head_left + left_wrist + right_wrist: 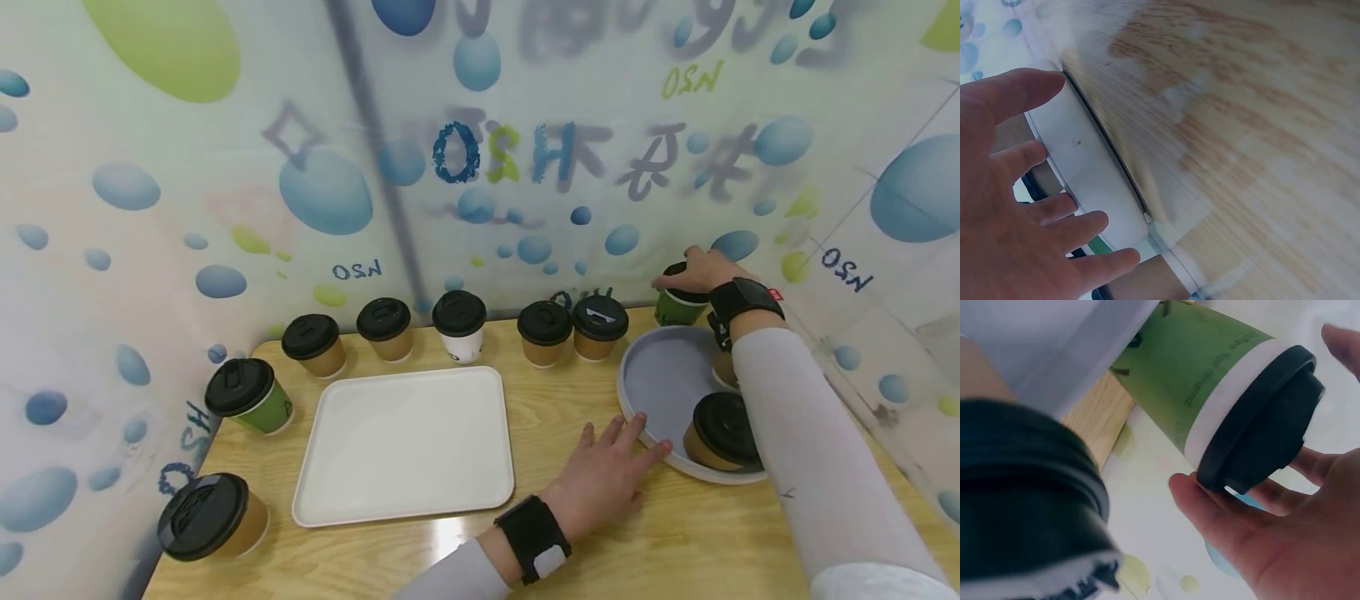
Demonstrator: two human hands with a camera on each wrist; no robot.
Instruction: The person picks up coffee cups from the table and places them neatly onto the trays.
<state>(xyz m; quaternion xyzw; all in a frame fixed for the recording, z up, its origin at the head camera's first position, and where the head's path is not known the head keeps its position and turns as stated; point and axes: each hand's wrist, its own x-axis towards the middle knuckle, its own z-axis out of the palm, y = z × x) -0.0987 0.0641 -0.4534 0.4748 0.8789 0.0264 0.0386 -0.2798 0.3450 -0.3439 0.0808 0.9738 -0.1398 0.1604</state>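
A green paper cup (679,308) with a black lid stands at the back right, behind the round grey tray (654,383). My right hand (708,271) reaches over its lid (1266,419). In the right wrist view some fingertips (1186,482) are right at the lid's edge, while another digit stands apart from it. My left hand (600,479) is spread low at the tray's near-left edge, its fingers (1094,226) extended along the tray's outer wall. Inside the tray sit a brown cup with a black lid (723,433) and another brown cup (724,368), partly hidden by my right arm.
A white rectangular tray (405,446) lies left of centre. Lidded cups line the back, among them a white cup (463,343) and a brown cup (545,350). At the left stand a green cup (264,410) and a brown cup (247,525). Patterned walls border the table (712,533).
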